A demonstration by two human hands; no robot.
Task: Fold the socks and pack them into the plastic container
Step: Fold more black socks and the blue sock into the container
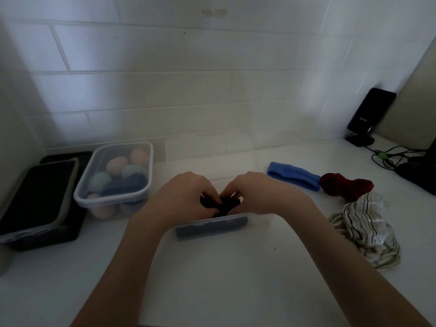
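Dim room w/ a white brick wall [165,86] is backing a pale surface [236,279], and a person is working over it w/ both bare hands. Left hand [181,197] and right hand [257,192] are meeting just above a clear plastic container [262,220] at centre, both sets of fingers curling in and pinching a small black sock [221,204] bunched between them. Something dark blue [212,228], prob. an already folded sock, is lying inside along the container's near wall. To the right, well apart from the hands, a blue sock [292,175] is lying flat, a dark red sock [344,187] is sitting bunched beside it, and a striped pile [363,234] of cloth is slumping nearer the camera. At left a second clear tub [113,182] is holding pastel rounded items; can't tell what they are. A phone [370,114] on a stand is standing at far right w/ cables [389,156] near it. The black sock looks light, soft and limp, no stiffness, so it's prob. going to spring open unless pinched across the fold w/ thumb and fingers on both layers; no breakage risk, mainly unrolling.
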